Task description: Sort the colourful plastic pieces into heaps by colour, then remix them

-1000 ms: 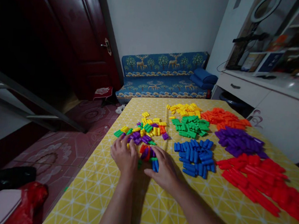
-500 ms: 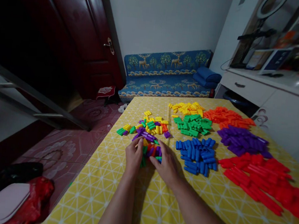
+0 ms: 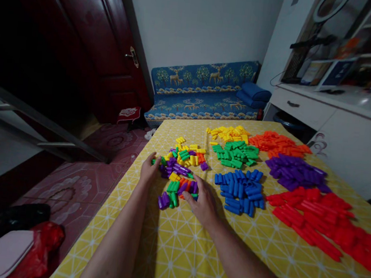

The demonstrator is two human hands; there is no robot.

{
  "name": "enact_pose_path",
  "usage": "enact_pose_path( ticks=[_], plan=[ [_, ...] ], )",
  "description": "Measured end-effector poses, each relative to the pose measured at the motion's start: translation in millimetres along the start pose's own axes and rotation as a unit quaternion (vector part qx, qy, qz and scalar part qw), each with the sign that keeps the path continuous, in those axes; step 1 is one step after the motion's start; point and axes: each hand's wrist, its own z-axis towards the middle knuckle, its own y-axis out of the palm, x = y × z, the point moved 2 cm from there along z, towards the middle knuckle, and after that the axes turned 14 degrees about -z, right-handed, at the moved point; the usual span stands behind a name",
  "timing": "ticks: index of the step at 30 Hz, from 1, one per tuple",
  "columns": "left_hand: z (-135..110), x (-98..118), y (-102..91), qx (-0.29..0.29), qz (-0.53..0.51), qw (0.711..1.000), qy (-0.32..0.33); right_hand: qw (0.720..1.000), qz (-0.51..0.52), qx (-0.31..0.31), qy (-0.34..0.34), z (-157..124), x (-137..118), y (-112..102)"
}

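We note smooth, glossy plastic on the coloured pieces (image 3: 173, 187); a matt, cloth-like finish on the table cover (image 3: 194, 253); glossy, wood-like panelling on the door (image 3: 82, 20); shiny metal on the door handle (image 3: 134, 56); reflective surfacing on the countertop (image 3: 353, 99).

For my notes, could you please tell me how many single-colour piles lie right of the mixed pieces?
6: from back to front, yellow pile, green pile, blue pile; further right, orange pile, purple pile, red pile.

the left hand (image 3: 150, 169) and right hand (image 3: 203, 203) are bare, with slim fingers (image 3: 198, 182); both forearms (image 3: 243, 254) are bare too, broadening away from the wrists (image 3: 212, 224).
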Motion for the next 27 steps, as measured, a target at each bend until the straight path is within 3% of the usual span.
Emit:
enact_pose_path(
  ticks=[5, 8, 12, 15, 20, 27],
  plan=[
    [-22, 19, 9.4, -0.084, -0.047, 0.993, 0.074, 1.000, -0.014, -0.007, -0.018, 1, -2, -2],
    [-42, 38, 8.6, -0.094, -0.088, 0.985, 0.114, 1.000, -0.006, -0.001, -0.016, 1, -2, -1],
    [-68, 63, 16.3, -0.055, -0.195, 0.977, 0.071, 0.999, 0.042, 0.006, -0.008, -1, 2, 5],
    [-90, 76, 32.9, -0.061, -0.309, 0.949, 0.016, 0.995, 0.098, 0.011, 0.003, -1, 4, 6],
    [-118, 74, 55.5, -0.085, -0.432, 0.894, -0.079, 0.981, 0.192, 0.031, 0.018, -1, -2, -7],
    [-126, 73, 54.7, -0.085, -0.363, 0.928, -0.021, 0.977, 0.211, 0.019, -0.008, 0, -13, -16]
  ],
)
